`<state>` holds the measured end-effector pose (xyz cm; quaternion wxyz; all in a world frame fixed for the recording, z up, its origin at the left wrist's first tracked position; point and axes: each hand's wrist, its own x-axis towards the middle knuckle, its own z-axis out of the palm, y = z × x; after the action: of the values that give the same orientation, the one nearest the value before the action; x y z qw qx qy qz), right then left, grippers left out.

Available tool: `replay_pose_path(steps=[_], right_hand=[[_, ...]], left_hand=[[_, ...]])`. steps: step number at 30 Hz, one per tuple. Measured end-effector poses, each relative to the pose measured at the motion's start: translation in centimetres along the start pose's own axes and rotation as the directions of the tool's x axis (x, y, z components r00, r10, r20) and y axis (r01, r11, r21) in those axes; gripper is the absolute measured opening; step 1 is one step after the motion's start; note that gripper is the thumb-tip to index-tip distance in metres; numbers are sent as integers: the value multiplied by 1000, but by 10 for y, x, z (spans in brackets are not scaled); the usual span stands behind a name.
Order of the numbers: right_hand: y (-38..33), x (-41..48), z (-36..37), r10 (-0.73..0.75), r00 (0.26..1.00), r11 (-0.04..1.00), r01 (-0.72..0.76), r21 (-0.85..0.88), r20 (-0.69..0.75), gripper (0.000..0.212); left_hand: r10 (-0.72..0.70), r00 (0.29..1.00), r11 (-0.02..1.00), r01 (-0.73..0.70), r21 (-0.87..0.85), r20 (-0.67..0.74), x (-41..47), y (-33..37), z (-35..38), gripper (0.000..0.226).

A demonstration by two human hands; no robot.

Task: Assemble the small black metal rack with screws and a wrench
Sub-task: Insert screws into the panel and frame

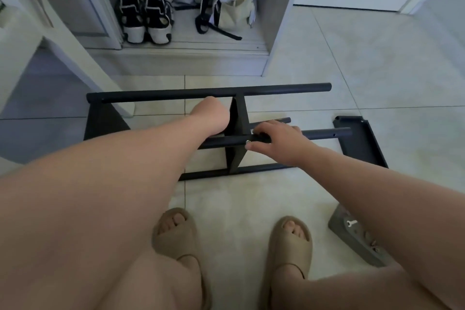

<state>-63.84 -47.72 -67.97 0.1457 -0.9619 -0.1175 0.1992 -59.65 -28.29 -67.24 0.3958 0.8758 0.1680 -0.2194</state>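
At the bottom centre of the frame, 2 feet in tan slides [176, 236] stood on the pale tiled floor [241, 194]. At lower right a grey tray [339, 230] lay on the tiles, partly covered by the right forearm, with a small silver wrench [351, 223] lying in it.

Further up, in the middle of the frame, the black rack [208, 92] sat partly built on the floor, its long tubes running left to right through an upright centre panel [239, 113]. The right hand [279, 138] rested on the middle tube [327, 132] just right of that panel, its grip curled over the tube, the thumb tip touching a silver screw [248, 142]. The left hand [210, 116] reached in against the panel's left face; its fingers were hidden, so I could not tell how its grip stood. A loose black side panel [359, 143] lay flat at right, near the tube ends.

At the top of the frame, 3 pairs of shoes [144, 17] and a light bag [234, 0] sat in an open cabinet.
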Motion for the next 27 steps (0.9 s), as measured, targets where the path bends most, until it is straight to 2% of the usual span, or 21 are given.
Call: replay_pose_path(steps=[1,8,12,15,20,27], right_hand=[[2,3,2,-7,1000,1000,7,13,-2,58],[8,14,20,-45,996,997,40,-62,-79,40],[8,15,22,-24,993,998,18,-52,-112,47],[9,10,20,2,998,1000,-3,-30,-59,51],[15,-11,22,-1,1000,999,2,-35,24,59],[33,-44,22,29,994,996,-21,-82,107,58]], left_hand=[[20,1000,999,-19,35,-20,8,-1,5,37],[143,982,970,-163,179,122,16,-8,29,39],[151,972,970,-181,164,180,17,-4,29,41],[143,964,964,-187,190,223,9,-2,29,39],[92,916,957,-190,219,391,-3,-4,36,38],[100,869,955,-221,199,485,-22,0,66,39]])
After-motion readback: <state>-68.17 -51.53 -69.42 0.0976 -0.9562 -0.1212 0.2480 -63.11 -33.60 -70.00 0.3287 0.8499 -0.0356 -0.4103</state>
